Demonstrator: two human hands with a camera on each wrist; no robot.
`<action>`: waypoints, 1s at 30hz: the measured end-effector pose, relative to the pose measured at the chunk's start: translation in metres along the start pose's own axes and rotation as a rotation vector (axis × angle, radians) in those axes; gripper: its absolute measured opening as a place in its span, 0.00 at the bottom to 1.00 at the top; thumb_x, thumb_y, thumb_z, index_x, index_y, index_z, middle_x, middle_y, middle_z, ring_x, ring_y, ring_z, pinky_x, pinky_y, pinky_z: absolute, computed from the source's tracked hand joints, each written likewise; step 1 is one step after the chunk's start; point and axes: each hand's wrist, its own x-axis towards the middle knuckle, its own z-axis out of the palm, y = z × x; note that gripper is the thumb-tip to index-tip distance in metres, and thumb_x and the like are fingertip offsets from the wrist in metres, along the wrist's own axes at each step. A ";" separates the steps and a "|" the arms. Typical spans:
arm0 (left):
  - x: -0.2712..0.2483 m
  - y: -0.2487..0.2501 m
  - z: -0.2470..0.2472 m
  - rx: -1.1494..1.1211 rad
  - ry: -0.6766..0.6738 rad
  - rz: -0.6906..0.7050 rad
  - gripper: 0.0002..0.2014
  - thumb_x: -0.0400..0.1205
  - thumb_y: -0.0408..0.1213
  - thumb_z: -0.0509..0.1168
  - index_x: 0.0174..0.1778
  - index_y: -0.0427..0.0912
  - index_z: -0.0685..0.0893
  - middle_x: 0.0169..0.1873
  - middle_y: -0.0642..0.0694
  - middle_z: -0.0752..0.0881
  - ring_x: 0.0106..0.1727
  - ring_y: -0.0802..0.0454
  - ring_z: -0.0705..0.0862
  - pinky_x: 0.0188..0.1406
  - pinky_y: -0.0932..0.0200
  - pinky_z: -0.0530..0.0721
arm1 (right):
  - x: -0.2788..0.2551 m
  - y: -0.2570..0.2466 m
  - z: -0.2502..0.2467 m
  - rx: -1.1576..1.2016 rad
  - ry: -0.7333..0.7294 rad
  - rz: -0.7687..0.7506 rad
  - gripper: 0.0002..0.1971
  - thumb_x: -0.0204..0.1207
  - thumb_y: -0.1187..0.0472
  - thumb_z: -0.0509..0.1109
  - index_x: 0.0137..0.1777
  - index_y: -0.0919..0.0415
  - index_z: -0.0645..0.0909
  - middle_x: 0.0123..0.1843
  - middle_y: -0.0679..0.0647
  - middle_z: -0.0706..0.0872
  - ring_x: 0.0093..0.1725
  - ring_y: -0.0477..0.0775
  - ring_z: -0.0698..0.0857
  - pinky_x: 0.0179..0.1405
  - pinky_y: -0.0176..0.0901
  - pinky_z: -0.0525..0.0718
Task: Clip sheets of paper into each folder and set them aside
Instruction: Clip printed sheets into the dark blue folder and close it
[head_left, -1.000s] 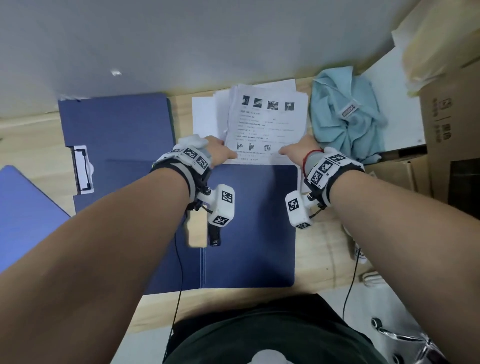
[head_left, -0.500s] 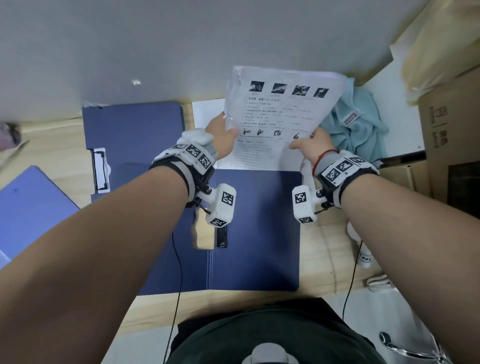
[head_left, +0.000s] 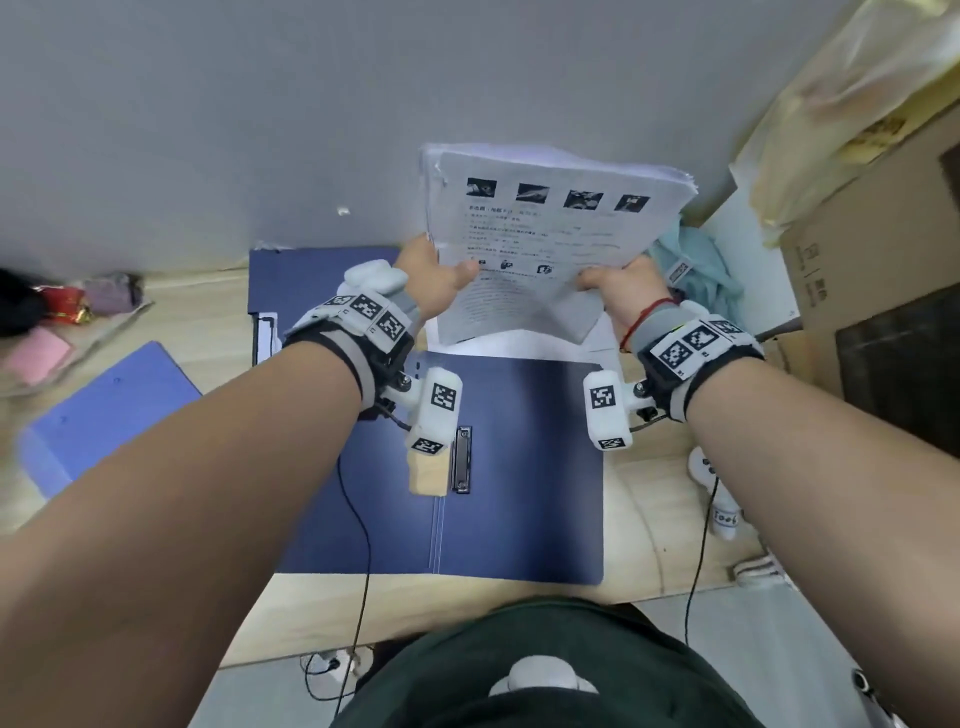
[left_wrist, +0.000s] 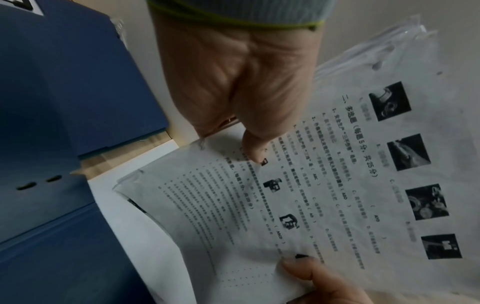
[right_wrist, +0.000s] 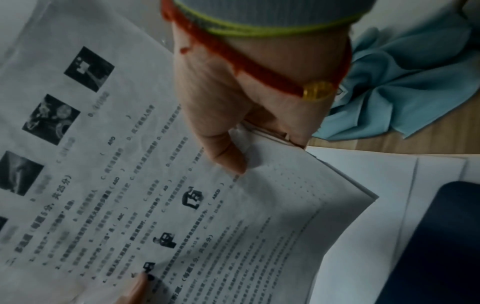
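hands (head_left: 524, 280) hold paper stack (head_left: 550, 234) (printed) above open folder (head_left: 519, 467)

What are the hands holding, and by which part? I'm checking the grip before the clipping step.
A stack of printed sheets, raised off the desk: left hand pinches its left edge, right hand its right edge, both near the bottom.

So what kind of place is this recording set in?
Probably an office or storeroom desk: blue folders lie on a wooden table against a grey wall, printed sheets are in hand, and cardboard boxes stand alongside.
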 end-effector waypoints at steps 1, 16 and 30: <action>-0.007 -0.003 0.000 0.005 -0.011 -0.007 0.15 0.81 0.30 0.70 0.64 0.34 0.85 0.53 0.51 0.84 0.53 0.55 0.83 0.55 0.64 0.79 | -0.006 0.005 -0.003 -0.001 0.003 0.004 0.18 0.65 0.82 0.71 0.51 0.64 0.87 0.54 0.58 0.90 0.57 0.60 0.89 0.61 0.53 0.87; -0.071 -0.032 0.014 0.042 -0.102 -0.064 0.19 0.77 0.31 0.74 0.65 0.35 0.84 0.59 0.41 0.89 0.59 0.44 0.87 0.65 0.47 0.84 | -0.066 0.065 -0.046 -0.057 0.032 0.020 0.16 0.60 0.73 0.81 0.44 0.53 0.88 0.51 0.52 0.92 0.56 0.56 0.90 0.65 0.57 0.85; -0.075 -0.039 0.022 0.255 -0.186 -0.038 0.16 0.80 0.33 0.72 0.64 0.34 0.86 0.60 0.39 0.88 0.60 0.41 0.86 0.66 0.44 0.82 | -0.073 0.070 -0.050 -0.239 -0.019 0.100 0.12 0.64 0.69 0.81 0.43 0.54 0.86 0.52 0.54 0.90 0.57 0.59 0.88 0.66 0.57 0.85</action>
